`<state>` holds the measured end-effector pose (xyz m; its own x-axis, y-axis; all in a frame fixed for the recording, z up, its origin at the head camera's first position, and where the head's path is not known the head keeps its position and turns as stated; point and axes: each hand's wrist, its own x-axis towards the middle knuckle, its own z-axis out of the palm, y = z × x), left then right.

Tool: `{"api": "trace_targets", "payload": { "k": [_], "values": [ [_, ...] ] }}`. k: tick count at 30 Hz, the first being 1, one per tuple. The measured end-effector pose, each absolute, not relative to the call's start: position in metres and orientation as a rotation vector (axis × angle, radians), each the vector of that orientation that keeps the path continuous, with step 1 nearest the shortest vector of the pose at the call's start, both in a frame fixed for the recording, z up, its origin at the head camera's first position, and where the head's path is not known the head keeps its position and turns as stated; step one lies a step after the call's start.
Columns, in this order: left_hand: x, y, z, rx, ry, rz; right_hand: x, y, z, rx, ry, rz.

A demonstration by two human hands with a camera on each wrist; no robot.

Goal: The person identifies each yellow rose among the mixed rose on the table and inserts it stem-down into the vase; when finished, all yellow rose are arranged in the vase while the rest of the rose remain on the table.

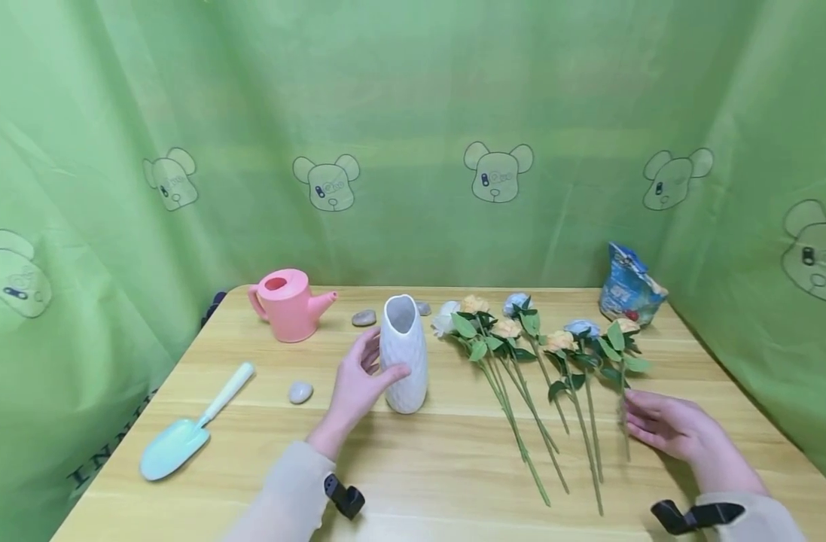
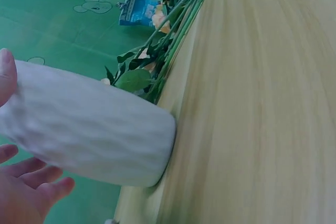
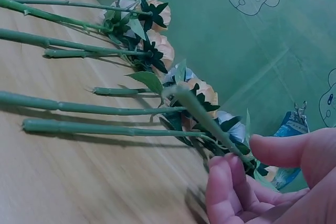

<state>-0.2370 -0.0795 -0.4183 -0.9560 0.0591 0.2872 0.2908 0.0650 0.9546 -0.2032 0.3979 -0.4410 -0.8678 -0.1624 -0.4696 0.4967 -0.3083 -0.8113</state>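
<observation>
White vase [image 1: 403, 354] in left hand [image 1: 354, 388], unlabelled, right hand [image 1: 670, 425] pinching flower stem [image 1: 623, 410]

Pink watering can [image 1: 287, 303] near desk's [image 1: 419, 467] far-left corner, teal trowel [image 1: 190, 425] along left edge, grey stones [image 1: 300, 391] between them, blue snack bag [image 1: 628, 286] at far-right corner, green bear-print curtain [image 1: 413, 135] behind.

Backdrop: green fabric curtain [image 1: 413, 113], hung in folds on three sides and printed with a row of pale cartoon bear heads [image 1: 497, 172]. Furniture: one worktop [image 1: 453, 482] of light wood with visible grain, rounded at the far corners. Lighting: even and soft, with only faint shadows cast on the wood. No floor or window is shown.
</observation>
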Motion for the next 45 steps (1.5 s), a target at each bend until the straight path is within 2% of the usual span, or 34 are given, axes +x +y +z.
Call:
{"api": "trace_targets", "payload": {
  "k": [9, 19, 26, 34, 40, 45],
  "values": [
    [-0.236, -0.071, -0.426, -0.358, -2.127, -1.901, -0.200, 0.385, -0.433, 0.370, 1.631, -2.239],
    [-0.238, -0.070, -0.424, -0.389, -2.092, -1.998, -0.191, 0.345, -0.394, 0.181, 1.943, -2.301],
    [-0.224, -0.068, -0.402, -0.470, -2.111, -1.966, -0.203, 0.284, -0.351, 0.010, 2.272, -2.180],
    [-0.216, -0.068, -0.396, -0.419, -2.150, -1.910, -0.230, 0.186, -0.299, -0.353, 2.427, -2.149],
    [-0.215, -0.067, -0.398, -0.393, -2.164, -1.868, -0.254, 0.122, -0.267, -0.528, 2.339, -2.348],
    [-0.216, -0.065, -0.400, -0.410, -2.175, -1.852, -0.271, 0.090, -0.261, -0.600, 2.154, -2.581]
  ]
}}
